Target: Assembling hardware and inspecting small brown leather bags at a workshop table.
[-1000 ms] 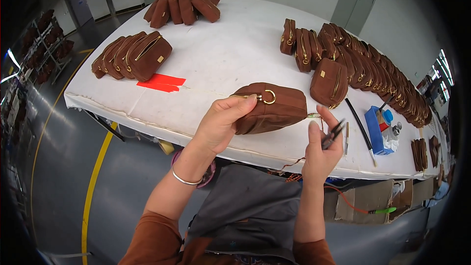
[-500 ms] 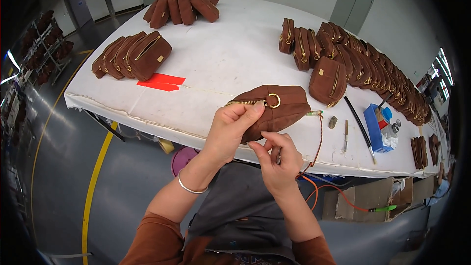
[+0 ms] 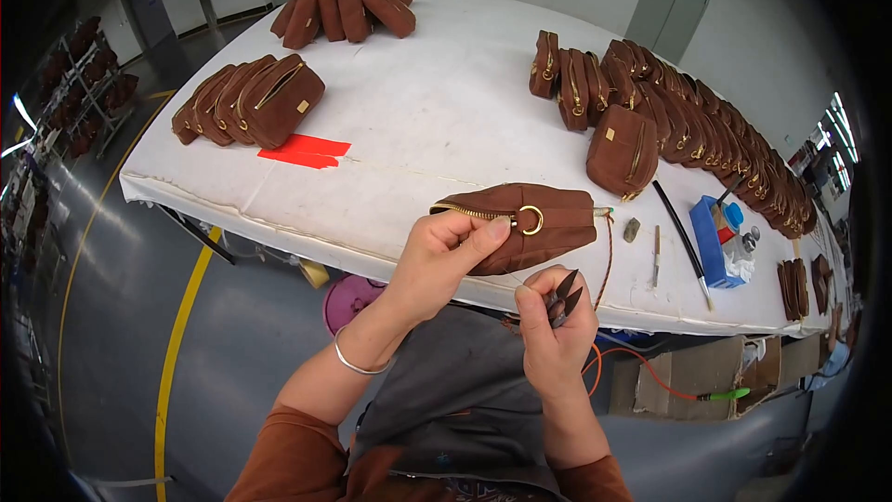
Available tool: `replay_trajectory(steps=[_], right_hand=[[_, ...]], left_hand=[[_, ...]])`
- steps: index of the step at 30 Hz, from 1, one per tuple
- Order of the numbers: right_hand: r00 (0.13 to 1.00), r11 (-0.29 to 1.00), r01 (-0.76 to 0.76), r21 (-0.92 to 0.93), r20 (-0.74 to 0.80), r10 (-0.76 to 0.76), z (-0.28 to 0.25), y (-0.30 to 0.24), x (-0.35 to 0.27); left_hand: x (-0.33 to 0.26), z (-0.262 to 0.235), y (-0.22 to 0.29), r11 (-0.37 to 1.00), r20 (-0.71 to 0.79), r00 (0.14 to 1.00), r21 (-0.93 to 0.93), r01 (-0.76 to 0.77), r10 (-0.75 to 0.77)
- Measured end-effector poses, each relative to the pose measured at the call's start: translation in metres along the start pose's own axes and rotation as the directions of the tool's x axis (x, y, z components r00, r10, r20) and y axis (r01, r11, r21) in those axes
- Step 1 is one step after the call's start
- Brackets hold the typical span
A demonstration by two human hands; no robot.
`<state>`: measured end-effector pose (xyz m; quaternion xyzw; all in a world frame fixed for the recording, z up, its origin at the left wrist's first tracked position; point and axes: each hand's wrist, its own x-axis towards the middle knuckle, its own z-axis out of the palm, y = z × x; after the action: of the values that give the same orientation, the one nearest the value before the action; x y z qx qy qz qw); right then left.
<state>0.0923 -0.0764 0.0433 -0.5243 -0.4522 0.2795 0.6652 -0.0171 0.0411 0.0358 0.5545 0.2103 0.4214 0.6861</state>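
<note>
My left hand (image 3: 452, 256) is closed on a brown zip pouch (image 3: 548, 251), thumb and fingers gripping it by the brass zipper beside a gold D-ring (image 3: 531, 220). The pouch is tilted over the table's near edge. Just below its lower side, my right hand (image 3: 557, 321) is closed with a pair of thread snips (image 3: 565, 299) tucked in it, dark pointed blades sticking up between the fingers. Its thumb and forefinger are pinched together near the pouch; a faint thread seems to run from them, too fine to be sure.
Brown pouches stand in groups on the white table (image 3: 418, 102), with a long row (image 3: 706, 130) at right. Near that row are a blue box (image 3: 714, 256) of small supplies, a black-handled brush (image 3: 683, 242) and a thin tool (image 3: 657, 256). Red tape (image 3: 302, 151) lies at left.
My right hand has moved down and right, away from the pouch, and turned so the snips' blades show. The pouch has tipped and shifted slightly down and right in my left hand.
</note>
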Motion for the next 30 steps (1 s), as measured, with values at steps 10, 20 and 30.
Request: replay_trajectory(steps=[10, 20, 30], right_hand=[[0.986, 0.995, 0.071, -0.071, -0.148, -0.081, -0.006, 0.01, -0.017], [0.977, 0.969, -0.213, -0.126, -0.031, 0.21, -0.017, 0.024, -0.027], [0.991, 0.994, -0.077, -0.077, -0.118, 0.068, 0.006, 0.057, -0.032]], left_hand=[[-0.005, 0.005, -0.009, 0.995, 0.092, 0.993, 0.053, -0.081, 0.076], [-0.009, 0.004, -0.018, 0.986, 0.157, 0.985, 0.144, -0.089, 0.066], [-0.01, -0.004, -0.025, 0.938, 0.21, 0.973, 0.305, -0.163, 0.1]])
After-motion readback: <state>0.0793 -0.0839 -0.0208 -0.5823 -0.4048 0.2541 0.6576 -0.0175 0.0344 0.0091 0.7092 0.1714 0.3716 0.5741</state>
